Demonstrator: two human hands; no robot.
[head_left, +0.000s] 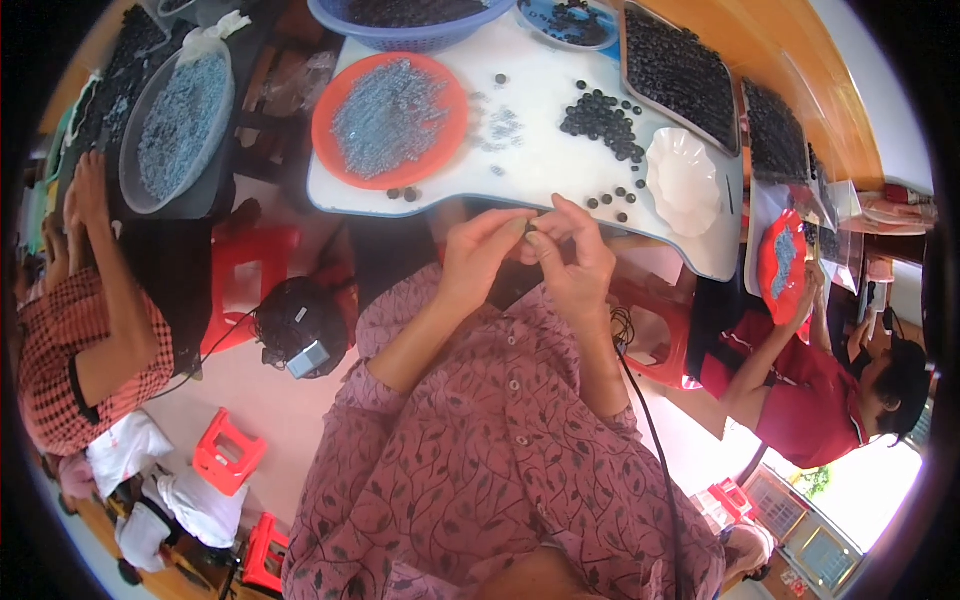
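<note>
My left hand (478, 258) and my right hand (577, 262) meet just off the table's near edge, fingertips pinched together. Between them shows a small dark piece (530, 228), mostly covered by the fingers. Ahead of my left hand, an orange-red plate (458, 112) holds a heap of tiny blue-grey pieces (390, 118), too fine to name. Beyond my right hand lies a loose pile of black round cap-like pieces (600, 122), with several more (607, 200) closer to me. Two or three dark round pieces (402, 194) sit at the table edge beside the plate.
The white table (540, 165) also bears a white scalloped dish (683, 180), a blue basket (420, 36), a small bowl (570, 22) and a tray of black pieces (680, 75). Co-workers sit on both sides. A cable (655, 430) runs down past my right arm. Red stools (230, 452) stand behind.
</note>
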